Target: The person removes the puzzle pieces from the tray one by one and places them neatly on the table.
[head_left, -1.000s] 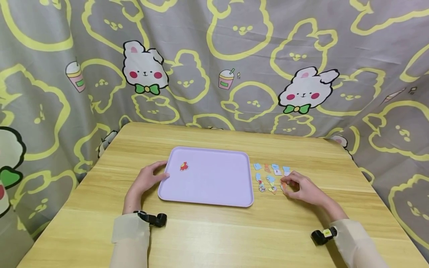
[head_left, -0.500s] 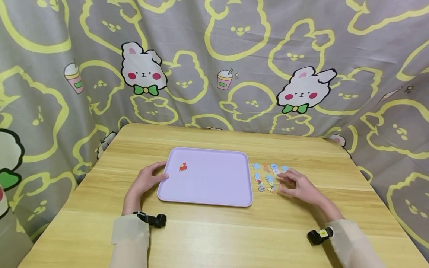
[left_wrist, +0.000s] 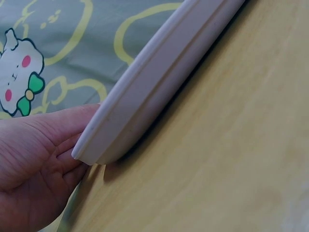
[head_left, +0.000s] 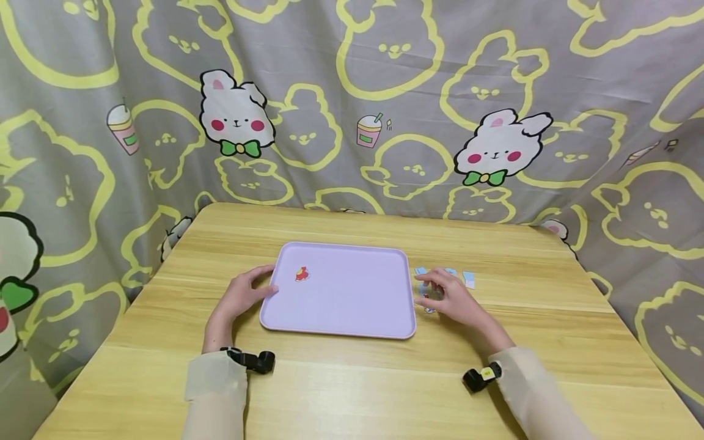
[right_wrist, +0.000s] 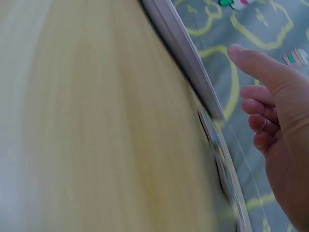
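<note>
A lilac tray (head_left: 352, 299) lies on the wooden table, bearing one small red and yellow puzzle piece (head_left: 302, 274) near its upper left. My left hand (head_left: 242, 294) grips the tray's left edge, thumb at the rim; in the left wrist view the fingers (left_wrist: 72, 166) go behind the tray's edge. Just off the tray's right side, my right hand (head_left: 453, 298) hovers over several small puzzle pieces and hides most of them. A blue and white piece (head_left: 469, 280) shows beyond its knuckles. Thumb and fingers of the right hand (right_wrist: 275, 116) stand apart with nothing between them.
The wooden table (head_left: 341, 385) stretches around the tray on all sides. A grey curtain (head_left: 330, 122) with yellow outlines and rabbit faces hangs behind and beside it. Each wrist wears a black camera, such as the left wrist camera (head_left: 258, 362).
My right hand has let go of the orange piece at the right of the group and moved left, over the pieces close to the tray. The left hand and tray have stayed put.
</note>
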Tool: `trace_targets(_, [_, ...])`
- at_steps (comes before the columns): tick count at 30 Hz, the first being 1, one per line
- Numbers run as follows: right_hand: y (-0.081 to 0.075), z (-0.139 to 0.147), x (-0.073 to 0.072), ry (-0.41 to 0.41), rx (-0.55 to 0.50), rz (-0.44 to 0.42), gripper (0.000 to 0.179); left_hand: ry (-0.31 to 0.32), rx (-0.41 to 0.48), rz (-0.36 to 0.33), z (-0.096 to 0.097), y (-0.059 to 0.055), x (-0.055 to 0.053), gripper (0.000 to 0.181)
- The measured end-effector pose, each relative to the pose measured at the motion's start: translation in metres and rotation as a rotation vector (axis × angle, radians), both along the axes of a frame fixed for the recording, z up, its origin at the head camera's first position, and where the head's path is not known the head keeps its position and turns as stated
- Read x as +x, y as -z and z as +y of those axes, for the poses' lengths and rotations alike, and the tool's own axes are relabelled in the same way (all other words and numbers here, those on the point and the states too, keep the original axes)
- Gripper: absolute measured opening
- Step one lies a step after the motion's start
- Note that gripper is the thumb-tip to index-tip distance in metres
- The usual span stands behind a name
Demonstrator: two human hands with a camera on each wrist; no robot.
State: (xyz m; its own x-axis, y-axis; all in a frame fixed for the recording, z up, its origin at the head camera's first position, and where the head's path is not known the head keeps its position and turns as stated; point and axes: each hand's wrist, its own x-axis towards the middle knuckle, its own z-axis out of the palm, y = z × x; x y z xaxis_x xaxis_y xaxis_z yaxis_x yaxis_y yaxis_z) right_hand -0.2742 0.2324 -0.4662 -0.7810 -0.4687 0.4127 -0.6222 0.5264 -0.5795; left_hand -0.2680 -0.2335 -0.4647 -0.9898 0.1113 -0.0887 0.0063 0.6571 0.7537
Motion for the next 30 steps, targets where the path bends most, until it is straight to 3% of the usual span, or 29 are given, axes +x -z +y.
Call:
trace_targets(12, [-0.006, -0.084, -0.011, -0.103, -0.043, -0.010, 0.044, 0.002, 0.009, -0.007, -0.001, 0.001, 0.000, 0.058])
trace_targets(23, [-0.003, -0.141, -0.017, -0.106, -0.042, -0.003, 0.045, -0.003, 0.009, -0.008, -0.001, 0.000, 0.001, 0.058])
trace_targets(30, [-0.002, -0.170, -0.020, -0.112, -0.009, -0.044, 0.047, 0.005, 0.004, 0.001, -0.001, 0.001, -0.001, 0.059])
